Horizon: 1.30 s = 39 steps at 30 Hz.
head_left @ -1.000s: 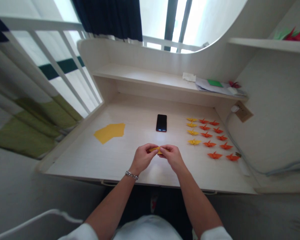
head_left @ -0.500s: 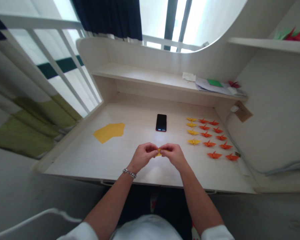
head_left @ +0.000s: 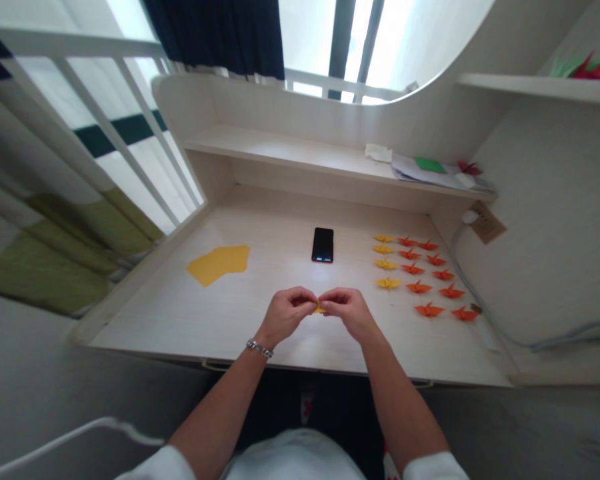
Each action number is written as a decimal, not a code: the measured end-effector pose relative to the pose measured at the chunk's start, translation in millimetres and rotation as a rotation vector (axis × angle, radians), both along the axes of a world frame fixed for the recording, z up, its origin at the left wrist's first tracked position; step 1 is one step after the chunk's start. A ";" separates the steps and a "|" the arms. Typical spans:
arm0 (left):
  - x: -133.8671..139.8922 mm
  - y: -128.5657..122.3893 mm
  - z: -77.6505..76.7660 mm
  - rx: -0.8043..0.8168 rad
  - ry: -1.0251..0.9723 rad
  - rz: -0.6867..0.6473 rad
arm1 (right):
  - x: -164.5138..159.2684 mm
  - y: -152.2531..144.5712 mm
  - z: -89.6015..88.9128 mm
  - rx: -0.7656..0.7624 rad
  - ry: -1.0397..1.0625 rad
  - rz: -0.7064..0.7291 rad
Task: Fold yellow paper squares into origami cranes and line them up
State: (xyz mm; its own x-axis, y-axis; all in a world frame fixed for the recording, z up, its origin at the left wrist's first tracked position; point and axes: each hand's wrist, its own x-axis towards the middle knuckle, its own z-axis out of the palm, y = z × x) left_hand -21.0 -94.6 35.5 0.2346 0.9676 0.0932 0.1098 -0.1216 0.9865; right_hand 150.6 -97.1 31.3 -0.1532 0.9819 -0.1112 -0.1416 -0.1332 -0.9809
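Note:
A small folded piece of yellow paper [head_left: 319, 309] is pinched between my two hands near the front of the desk, mostly covered by the fingers. My left hand [head_left: 291, 312], with a silver chain bracelet at its wrist, is closed on the paper's left side. From the right, my right hand [head_left: 347, 309] grips the other side, thumb and fingertips together. The fingertips of both hands nearly meet. Yellow paper sheets [head_left: 219, 264] lie overlapped to the left. Folded yellow cranes [head_left: 388, 283] and orange cranes [head_left: 419, 287] stand in columns to the right.
A black phone [head_left: 323, 245] lies on the desk [head_left: 275, 220] beyond my hands. Along the back runs a raised shelf [head_left: 290, 151] with papers and a green sheet [head_left: 429, 165]. A cable [head_left: 500, 327] hangs by the right wall, below a socket [head_left: 486, 223].
My hands stay almost in place, with small finger movements on the yellow paper. Slightly less of the paper shows between the fingertips now.

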 end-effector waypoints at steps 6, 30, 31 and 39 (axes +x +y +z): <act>-0.3 -2.3 2.8 0.043 0.035 0.002 | 0.0 1.6 0.7 0.009 -0.045 0.011; 3.6 -1.9 -7.0 -0.056 -0.162 0.093 | -4.1 -2.1 -3.1 0.177 -0.170 -0.049; 3.9 -2.0 -7.2 -0.054 -0.154 0.102 | -4.0 -1.4 -4.4 0.166 -0.156 -0.050; 4.4 -0.1 -9.6 -0.077 -0.166 0.130 | -0.4 3.4 -9.5 0.072 -0.073 0.023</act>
